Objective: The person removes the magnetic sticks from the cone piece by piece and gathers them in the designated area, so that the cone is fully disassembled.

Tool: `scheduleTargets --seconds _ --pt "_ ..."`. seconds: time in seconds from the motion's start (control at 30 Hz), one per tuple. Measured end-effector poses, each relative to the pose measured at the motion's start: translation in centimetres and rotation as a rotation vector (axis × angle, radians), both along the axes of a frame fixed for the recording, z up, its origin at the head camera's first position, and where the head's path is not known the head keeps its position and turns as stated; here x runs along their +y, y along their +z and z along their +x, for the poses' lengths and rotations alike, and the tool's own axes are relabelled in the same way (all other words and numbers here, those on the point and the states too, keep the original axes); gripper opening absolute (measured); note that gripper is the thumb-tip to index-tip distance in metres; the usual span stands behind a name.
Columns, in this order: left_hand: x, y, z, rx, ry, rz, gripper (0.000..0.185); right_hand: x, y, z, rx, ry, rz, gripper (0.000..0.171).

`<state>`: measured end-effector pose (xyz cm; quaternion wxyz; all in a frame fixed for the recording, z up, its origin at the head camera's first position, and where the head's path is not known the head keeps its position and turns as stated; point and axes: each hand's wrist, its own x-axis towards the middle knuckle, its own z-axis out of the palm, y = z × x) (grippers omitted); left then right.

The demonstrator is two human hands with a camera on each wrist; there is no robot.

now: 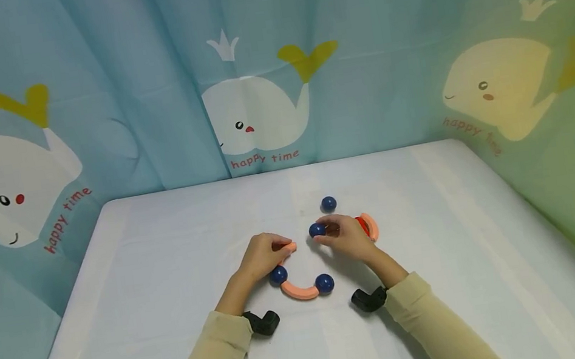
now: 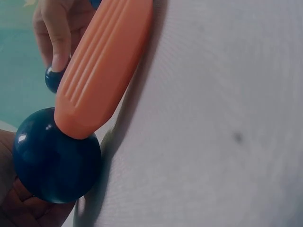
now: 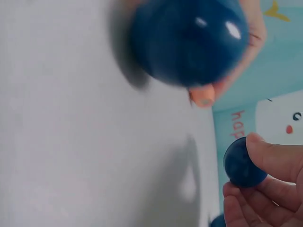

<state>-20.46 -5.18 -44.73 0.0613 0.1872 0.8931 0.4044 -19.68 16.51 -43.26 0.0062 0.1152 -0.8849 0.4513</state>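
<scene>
Pinching a dark blue ball between its fingertips just above the white table, the right hand is beside the left hand, whose curled fingers hold an orange curved piece. Near the wrists lies an orange arc with balls at both ends. Another ball sits beyond; red-orange pieces lie behind the right hand. A whale-print curtain surrounds the table.
</scene>
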Motion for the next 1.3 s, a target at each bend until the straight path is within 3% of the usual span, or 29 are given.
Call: scheduleTargets --seconds 0.3,0.73,1.3 --pt "-0.1 0.0 0.3 -0.011 0.018 -0.001 0.021 3.3 1.0 -1.7 -0.009 -0.103 0.012 0.041" --pt "-0.1 -0.1 0.3 0.004 0.009 -0.001 0.021 6.3 1.6 -4.2 -0.198 -0.199 0.019 0.049" --pt "-0.2 0.1 0.3 0.015 0.011 0.006 0.020 6.5 1.0 -6.3 -0.298 -0.199 0.090 0.050"
